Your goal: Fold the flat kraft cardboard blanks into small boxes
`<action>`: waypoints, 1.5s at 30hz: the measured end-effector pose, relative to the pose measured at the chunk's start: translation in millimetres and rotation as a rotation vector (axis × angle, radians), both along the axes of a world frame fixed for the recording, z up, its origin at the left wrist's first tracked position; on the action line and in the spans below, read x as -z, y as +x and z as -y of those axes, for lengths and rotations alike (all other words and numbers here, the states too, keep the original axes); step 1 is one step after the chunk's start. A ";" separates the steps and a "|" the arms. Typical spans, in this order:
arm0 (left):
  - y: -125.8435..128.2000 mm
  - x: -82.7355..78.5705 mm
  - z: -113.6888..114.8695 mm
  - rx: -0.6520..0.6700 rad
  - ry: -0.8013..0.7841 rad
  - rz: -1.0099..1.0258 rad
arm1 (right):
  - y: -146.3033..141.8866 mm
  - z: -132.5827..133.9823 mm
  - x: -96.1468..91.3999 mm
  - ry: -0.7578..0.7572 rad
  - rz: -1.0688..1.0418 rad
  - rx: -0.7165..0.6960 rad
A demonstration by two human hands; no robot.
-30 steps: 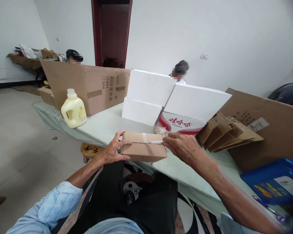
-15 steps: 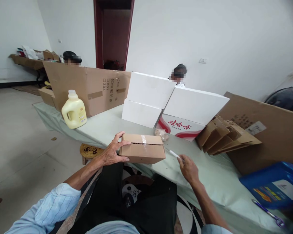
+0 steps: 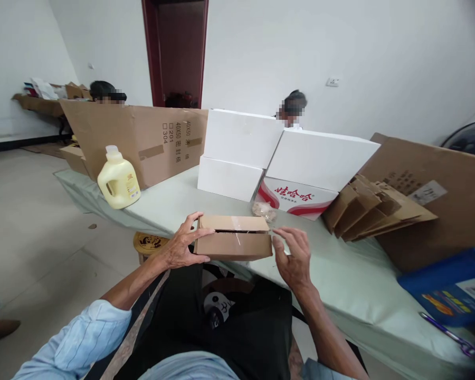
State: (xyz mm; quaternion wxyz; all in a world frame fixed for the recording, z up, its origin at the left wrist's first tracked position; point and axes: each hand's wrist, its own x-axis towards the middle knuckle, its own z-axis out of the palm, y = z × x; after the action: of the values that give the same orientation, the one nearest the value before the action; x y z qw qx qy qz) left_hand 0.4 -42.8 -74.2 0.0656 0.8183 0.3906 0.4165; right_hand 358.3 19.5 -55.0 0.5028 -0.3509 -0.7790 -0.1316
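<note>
Cardboard box (image 3: 227, 245): 1 | hands (image 3: 179, 244): 2, left gripping | yellow jug (image 3: 121, 182): 1

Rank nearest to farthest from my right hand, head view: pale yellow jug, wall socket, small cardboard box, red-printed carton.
From your right hand:
1. Small cardboard box, just left.
2. Red-printed carton, farther back.
3. Pale yellow jug, far left.
4. Wall socket, high in the background.

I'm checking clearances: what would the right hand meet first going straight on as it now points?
Probably the right end of the small cardboard box; the right hand looks close to it, though depth is unclear.
</note>
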 end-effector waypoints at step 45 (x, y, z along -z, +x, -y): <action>71.1 -78.9 -50.7 -0.091 -0.215 -0.057 | -71.6 -1.8 -38.3 -0.581 0.126 0.034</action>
State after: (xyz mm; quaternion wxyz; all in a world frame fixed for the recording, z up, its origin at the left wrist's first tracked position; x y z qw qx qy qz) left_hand 71.6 7.9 4.7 0.1229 0.7995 0.4712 0.3516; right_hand 286.8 21.3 -16.7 0.3296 -0.4841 -0.8078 0.0669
